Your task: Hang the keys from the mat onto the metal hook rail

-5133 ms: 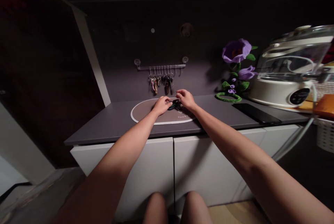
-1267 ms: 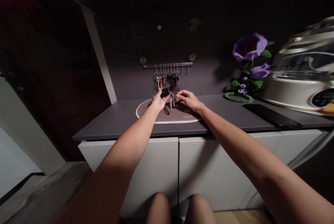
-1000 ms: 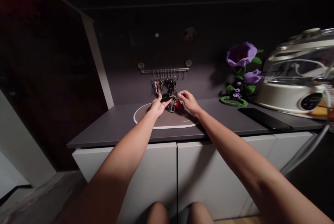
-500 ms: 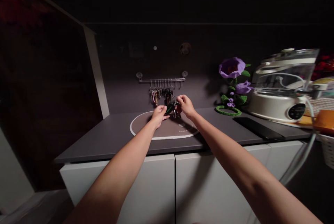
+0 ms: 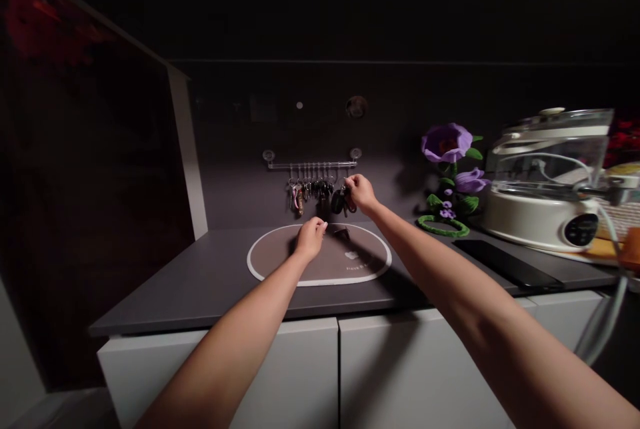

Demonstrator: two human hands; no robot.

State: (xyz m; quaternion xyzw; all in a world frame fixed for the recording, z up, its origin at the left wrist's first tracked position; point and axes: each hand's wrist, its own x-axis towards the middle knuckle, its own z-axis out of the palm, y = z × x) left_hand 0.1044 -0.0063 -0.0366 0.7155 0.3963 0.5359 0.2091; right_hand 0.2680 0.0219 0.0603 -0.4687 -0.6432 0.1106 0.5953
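- Right hand [image 5: 361, 193] – raised, wrist bent, fingertips pinched on a dark key bunch [image 5: 340, 202]
- Left hand [image 5: 311, 239] – lower, fingers drawn together over the smooth oval mat [image 5: 280, 262]; any grip cannot be told
- Small dark piece [image 5: 341, 234] – lying on the mat, just right of that hand
- Hanging keys [image 5: 307, 190] – on a clear rail [image 5: 311, 164], far wall, just left of the key bunch

The keys [image 5: 306, 190] are shiny metal, the worktop [image 5: 200, 282] matt, the cooker lid [image 5: 547, 156] glossy glass.
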